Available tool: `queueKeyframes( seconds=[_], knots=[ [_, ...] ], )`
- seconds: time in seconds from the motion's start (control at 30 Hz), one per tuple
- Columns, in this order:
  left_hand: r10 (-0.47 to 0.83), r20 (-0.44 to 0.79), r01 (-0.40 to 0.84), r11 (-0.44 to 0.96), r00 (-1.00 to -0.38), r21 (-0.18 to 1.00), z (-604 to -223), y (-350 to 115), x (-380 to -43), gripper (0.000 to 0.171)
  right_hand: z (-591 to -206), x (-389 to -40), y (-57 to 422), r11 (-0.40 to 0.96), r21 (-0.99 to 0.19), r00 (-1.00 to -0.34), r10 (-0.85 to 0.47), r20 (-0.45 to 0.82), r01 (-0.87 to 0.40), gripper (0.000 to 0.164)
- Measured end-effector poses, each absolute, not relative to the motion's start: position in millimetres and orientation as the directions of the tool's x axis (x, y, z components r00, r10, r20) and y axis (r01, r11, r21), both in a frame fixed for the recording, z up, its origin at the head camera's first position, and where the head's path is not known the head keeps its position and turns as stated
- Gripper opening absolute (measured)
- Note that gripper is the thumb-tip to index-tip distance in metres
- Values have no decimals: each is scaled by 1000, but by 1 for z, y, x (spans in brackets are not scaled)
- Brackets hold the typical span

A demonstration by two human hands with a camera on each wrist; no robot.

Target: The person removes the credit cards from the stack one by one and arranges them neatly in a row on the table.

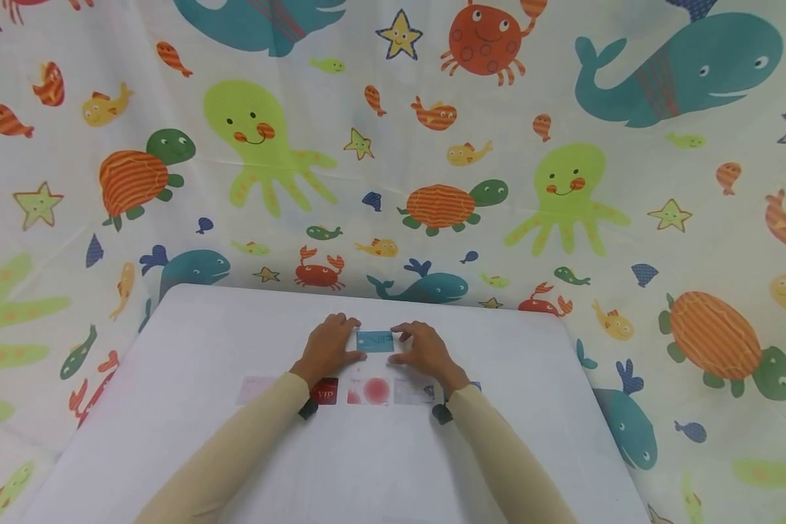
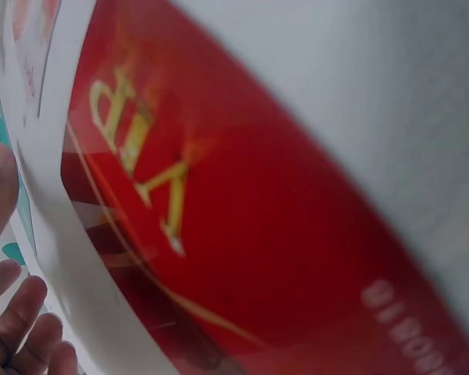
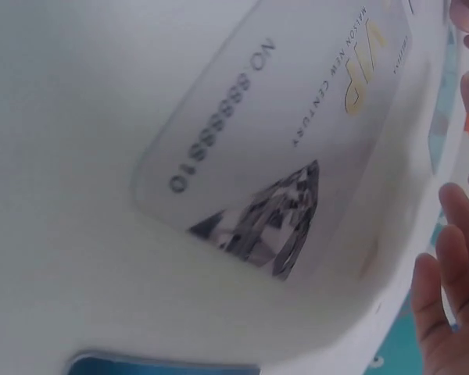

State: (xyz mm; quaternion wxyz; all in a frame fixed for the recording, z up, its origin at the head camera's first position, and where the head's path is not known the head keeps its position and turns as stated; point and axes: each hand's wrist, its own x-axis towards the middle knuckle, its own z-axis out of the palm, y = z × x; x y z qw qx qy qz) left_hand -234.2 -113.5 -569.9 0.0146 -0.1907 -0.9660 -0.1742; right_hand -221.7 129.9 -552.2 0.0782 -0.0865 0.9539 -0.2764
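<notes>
A teal card point(image 1: 375, 342) lies flat on the white table, between the two hands. My left hand point(image 1: 327, 348) is at its left end, thumb tip by the lower corner and fingers by the upper one. At the right end, my right hand point(image 1: 427, 355) has its thumb and forefinger spread apart around the edge. Neither hand is curled round the card. Below the left wrist is a red VIP card point(image 2: 219, 195), partly covered in the head view. A clear grey card point(image 3: 273, 148) with a diamond picture lies near the right wrist.
In the row nearer me are also a pale pink card point(image 1: 254, 387), a card with a pink circle point(image 1: 375, 391) and a blue card point(image 3: 164, 367), mostly hidden by the right wrist. A sea-animal curtain point(image 1: 380, 167) hangs behind the table point(image 1: 380, 466).
</notes>
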Motion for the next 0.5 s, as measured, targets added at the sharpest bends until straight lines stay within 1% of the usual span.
queueKeyframes(
  seconds=[0.13,0.37,0.5],
  knots=[
    [374,94,383,865,-923,324,-571,-115,-235,75,-556,-225,125,842,-527,-971,-205,-122,-111,63],
    [381,114,397,854,-917,337,-574,-117,-239,71,-557,-230,119,839,-530,-966,-225,-130,-124,63],
    [382,98,391,851,-919,350,-575,-117,-240,69,-560,-233,116,847,-518,-965,-223,-140,-120,63]
  ],
)
